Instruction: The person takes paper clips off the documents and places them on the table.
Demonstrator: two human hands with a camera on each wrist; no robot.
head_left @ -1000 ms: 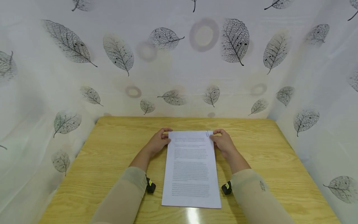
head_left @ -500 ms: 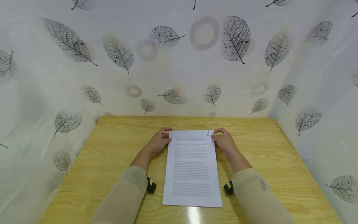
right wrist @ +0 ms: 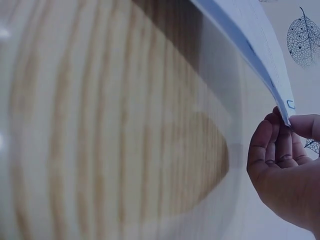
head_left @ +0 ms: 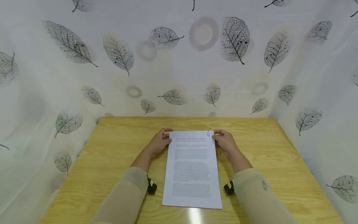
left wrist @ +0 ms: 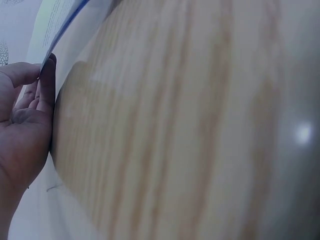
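A stack of printed paper lies upright in front of me at the middle of the table, its text too blurred to read. A blue paper clip sits at its top right corner. My left hand pinches the upper left corner between thumb and fingers, as the left wrist view also shows at the paper's edge. At the upper right corner, just beside the clip, my right hand pinches the stack. In the right wrist view the paper edge runs into the thumb and curled fingers.
The wooden table ends at a far edge against a white curtain printed with leaves. Curtains flank both sides too. Small black wrist cameras hang below both wrists, near the stack's sides.
Both hands keep their hold on the top corners. The stack and hands shift only very slightly in the head view, along with the background.
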